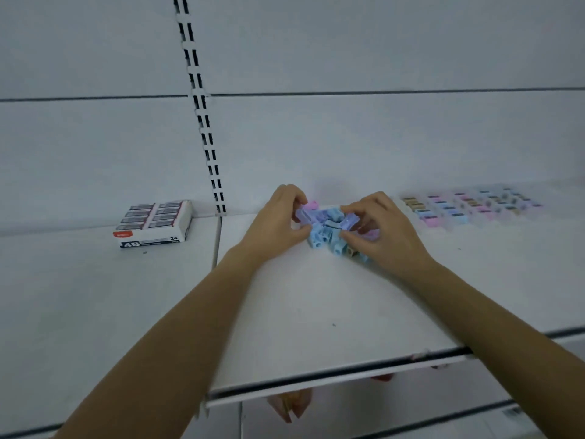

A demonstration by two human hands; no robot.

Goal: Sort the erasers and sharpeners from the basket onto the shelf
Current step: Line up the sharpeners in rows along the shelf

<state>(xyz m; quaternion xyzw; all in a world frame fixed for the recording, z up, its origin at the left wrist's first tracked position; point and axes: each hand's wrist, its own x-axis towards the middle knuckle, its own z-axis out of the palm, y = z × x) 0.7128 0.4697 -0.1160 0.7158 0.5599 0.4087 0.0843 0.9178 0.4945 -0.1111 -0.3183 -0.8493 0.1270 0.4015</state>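
Left hand (278, 218) and right hand (384, 231) pinch the sharpener pile (327, 229) at centre. The eraser box (155, 223) sits left and the sharpener rows (471, 204) right, while the shelf (300, 312) ends at its front edge below.

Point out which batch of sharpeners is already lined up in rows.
The pastel batch at far right; the blue-and-purple pile in the middle is a jumbled heap.

The shelf (316, 296) looks like smooth, matt white painted metal. The pastel sharpeners (329, 229) look like plastic. Left of them, the eraser box (155, 226) appears to be printed cardboard.
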